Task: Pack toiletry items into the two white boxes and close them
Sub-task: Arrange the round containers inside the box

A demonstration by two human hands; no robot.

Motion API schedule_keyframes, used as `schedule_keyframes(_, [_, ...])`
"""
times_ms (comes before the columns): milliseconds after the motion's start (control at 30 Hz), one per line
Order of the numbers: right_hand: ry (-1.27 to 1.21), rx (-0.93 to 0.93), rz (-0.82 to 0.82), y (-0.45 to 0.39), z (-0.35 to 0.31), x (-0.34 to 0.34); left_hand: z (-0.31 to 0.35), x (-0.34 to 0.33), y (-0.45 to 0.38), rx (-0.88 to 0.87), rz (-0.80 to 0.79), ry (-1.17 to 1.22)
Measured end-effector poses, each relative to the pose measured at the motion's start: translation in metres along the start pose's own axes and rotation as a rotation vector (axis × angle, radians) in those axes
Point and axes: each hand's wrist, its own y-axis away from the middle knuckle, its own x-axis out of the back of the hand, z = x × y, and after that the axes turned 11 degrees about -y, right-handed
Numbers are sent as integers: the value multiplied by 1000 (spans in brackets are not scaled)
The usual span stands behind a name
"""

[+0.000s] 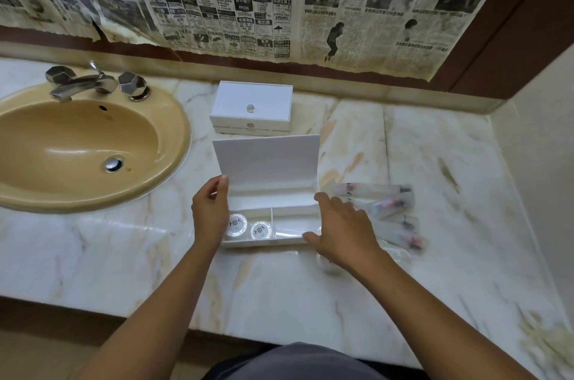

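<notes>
Your open white box point(270, 218) sits on the marble worktop point(435, 162), set back from the front edge, with bare marble between it and you. Its lid point(267, 159) stands upright at the rear. Behind it, near the wall, the second white box point(251, 109) is closed, a clear knob on top. The tan sink point(77, 143) lies to the left, well apart.

Your left hand point(209, 212) touches the box's left wall, fingers relaxed, gripping nothing. Your right hand point(341, 230) rests at the box's right end, fingers spread and straight, thumb at the front corner; its grip is loose too.

Inside, the left compartment holds two round wrapped soaps point(247, 227); the right compartments look bare white. Frosted toiletry packets point(388, 212) lie blurred just right of the box, partly under your right hand.
</notes>
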Motion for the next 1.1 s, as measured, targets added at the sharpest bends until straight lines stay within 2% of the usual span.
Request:
schedule_keyframes(200, [23, -41, -123, 13, 11, -14, -1, -1, 0, 0, 2, -2])
schedule_keyframes(533, [-49, 27, -71, 20, 15, -18, 1, -1, 1, -5, 9, -4])
schedule_keyframes(800, [-79, 39, 6, 9, 5, 16, 4, -1, 3, 13, 6, 18])
schedule_keyframes(933, [-149, 100, 18, 1, -10, 25, 4, -2, 4, 18, 3, 30])
schedule_keyframes(1100, [-281, 285, -18, -7, -46, 14, 2, 0, 3, 14, 0, 25])
